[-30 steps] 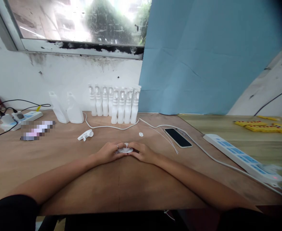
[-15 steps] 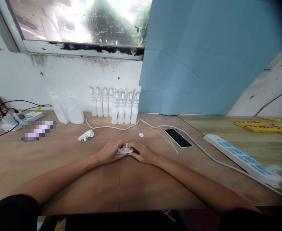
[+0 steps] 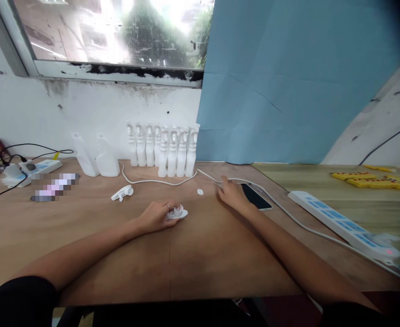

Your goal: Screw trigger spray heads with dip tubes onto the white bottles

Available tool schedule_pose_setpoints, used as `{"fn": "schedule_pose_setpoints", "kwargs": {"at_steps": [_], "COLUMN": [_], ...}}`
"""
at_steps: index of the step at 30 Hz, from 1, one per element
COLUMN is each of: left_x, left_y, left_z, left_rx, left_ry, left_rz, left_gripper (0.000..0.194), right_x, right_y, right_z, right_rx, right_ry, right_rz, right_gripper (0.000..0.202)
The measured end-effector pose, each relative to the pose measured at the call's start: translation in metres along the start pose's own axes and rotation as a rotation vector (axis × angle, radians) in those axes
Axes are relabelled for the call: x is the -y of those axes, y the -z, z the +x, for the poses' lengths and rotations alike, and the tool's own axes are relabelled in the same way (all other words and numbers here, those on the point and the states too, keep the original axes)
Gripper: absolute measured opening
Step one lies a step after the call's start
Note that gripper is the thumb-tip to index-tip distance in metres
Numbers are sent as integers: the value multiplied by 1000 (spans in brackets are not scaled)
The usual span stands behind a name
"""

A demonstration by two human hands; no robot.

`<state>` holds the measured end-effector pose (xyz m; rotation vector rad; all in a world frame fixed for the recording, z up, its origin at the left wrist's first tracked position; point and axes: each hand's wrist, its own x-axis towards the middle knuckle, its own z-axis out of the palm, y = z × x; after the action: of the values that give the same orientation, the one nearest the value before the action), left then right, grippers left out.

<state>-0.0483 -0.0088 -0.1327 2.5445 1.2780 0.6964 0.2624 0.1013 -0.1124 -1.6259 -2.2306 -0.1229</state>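
My left hand [image 3: 156, 215] rests on the table, its fingers closed round a white plastic trigger spray head [image 3: 180, 212] whose round collar faces up. My right hand [image 3: 233, 194] is stretched out to the right, slightly blurred, with fingers apart over the thin white tubes [image 3: 215, 181] beside the phone. Whether it touches the tubes I cannot tell. Another white trigger spray head [image 3: 122, 193] lies loose on the left. A small white oval piece [image 3: 200, 192] lies between my hands, further back.
Several white spray bottles [image 3: 172, 156] stand by the wall, with two headless bottles [image 3: 107, 159] to their left. A dark-screened phone [image 3: 259, 200] lies under the right hand's side. A white cable [image 3: 288, 211] runs to a power strip [image 3: 339, 225]. Yellow pieces [image 3: 373, 182] lie far right.
My right hand has let go of the spray head and moved right and away from me to the thin tubes. My left hand keeps the spray head in about the same place.
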Motion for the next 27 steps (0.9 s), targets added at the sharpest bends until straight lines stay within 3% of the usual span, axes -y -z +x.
{"fn": "schedule_pose_setpoints", "kwargs": {"at_steps": [4, 8, 13, 19, 24, 27], "left_x": [-1, -4, -4, -2, -4, -5], "left_y": [1, 2, 2, 1, 4, 5], "left_z": [0, 0, 1, 1, 0, 0], "left_rx": [-1, 9, 15, 21, 33, 35], "left_ry": [18, 57, 87, 84, 80, 76], "left_rz": [-5, -29, -60, -83, -83, -85], "left_gripper": [30, 40, 47, 48, 47, 48], "right_x": [-15, -13, 2, 16, 32, 46], "right_y": [-2, -3, -2, 4, 13, 19], "right_z": [1, 2, 2, 2, -2, -9], "right_rx": [83, 188, 285, 388, 434, 405], "right_ry": [-108, -44, 24, 22, -110, -178], "right_rz": [39, 241, 630, 1071, 1718, 1800], "right_gripper": [51, 44, 33, 42, 41, 38]}}
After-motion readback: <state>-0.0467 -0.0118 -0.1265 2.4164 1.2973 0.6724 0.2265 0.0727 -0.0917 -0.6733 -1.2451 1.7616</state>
